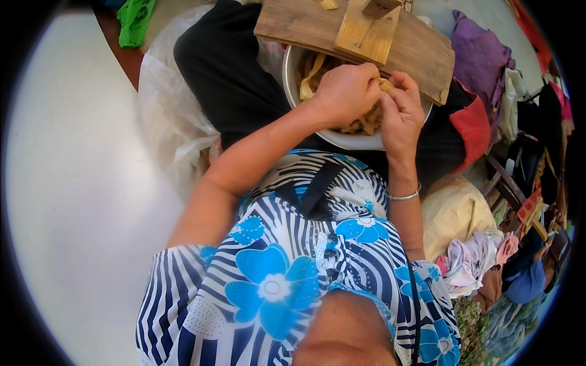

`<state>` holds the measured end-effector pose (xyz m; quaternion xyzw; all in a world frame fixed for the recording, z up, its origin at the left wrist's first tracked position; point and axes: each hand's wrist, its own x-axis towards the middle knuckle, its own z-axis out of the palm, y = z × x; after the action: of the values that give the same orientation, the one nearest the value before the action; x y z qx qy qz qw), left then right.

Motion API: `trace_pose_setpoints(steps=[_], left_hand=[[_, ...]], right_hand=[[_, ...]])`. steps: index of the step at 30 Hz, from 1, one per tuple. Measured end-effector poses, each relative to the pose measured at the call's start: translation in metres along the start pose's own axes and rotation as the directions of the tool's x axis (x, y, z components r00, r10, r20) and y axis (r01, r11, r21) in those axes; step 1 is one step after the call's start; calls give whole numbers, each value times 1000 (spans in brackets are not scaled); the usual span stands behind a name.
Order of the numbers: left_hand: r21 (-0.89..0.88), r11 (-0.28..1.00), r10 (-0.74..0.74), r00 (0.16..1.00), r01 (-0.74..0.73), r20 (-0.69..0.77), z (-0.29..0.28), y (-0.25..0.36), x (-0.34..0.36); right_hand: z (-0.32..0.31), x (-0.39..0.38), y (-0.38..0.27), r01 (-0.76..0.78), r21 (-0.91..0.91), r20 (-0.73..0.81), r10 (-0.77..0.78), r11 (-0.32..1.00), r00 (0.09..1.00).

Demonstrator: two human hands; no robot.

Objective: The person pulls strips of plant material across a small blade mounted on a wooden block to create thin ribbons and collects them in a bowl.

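A metal bowl (348, 143) sits in my lap, filled with tan, folded strips (361, 125) whose kind I cannot make out. My left hand (347, 91) is over the bowl, its fingers closed. Opposite it, my right hand (404, 116), with a bangle at the wrist, pinches with thumb and bent fingers. A small yellowish-brown piece (386, 85) shows between the two hands, and both grip it. Just beyond the hands, a wooden board (299, 23) lies across the far side of the bowl, with a smaller block of wood (366, 36) fixed on top.
On the left lie a clear plastic sheet (168, 91) and a green bag (135, 21). A purple cloth (479, 52) is at the far right. Nearer on that side are a cream sack (455, 207), crumpled pale clothes (470, 262) and more jumbled cloth.
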<state>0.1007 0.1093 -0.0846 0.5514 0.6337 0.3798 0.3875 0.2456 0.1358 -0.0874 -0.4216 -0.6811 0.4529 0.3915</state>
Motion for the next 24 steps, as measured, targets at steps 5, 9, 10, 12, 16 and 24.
trace_pose_setpoints(steps=[5, 9, 10, 12, 16, 24], left_hand=[[-602, 733, -231, 948, 316, 217, -5, -12, -13], [-404, 906, -98, 991, 128, 96, -21, -28, -37], [-262, 965, -23, 1000, 28, 20, -24, -31, -40], [144, 959, 261, 957, -242, -125, -33, -26, -36], [514, 746, 525, 848, -423, -64, -43, -10, -20], [32, 965, 257, 966, -258, 33, -43, -7, 1]], right_hand=[[5, 5, -9, -69, 357, -130, 123, 931, 984], [-10, 8, 4, -113, 403, -82, 159, 908, 984], [-16, 9, -3, -192, 392, 0, 209, 900, 978], [-31, 15, -9, -309, 294, 74, 301, 904, 951], [-44, 44, -12, 127, -160, 142, -105, 979, 984], [-40, 67, -24, -387, -28, 644, 313, 922, 698]])
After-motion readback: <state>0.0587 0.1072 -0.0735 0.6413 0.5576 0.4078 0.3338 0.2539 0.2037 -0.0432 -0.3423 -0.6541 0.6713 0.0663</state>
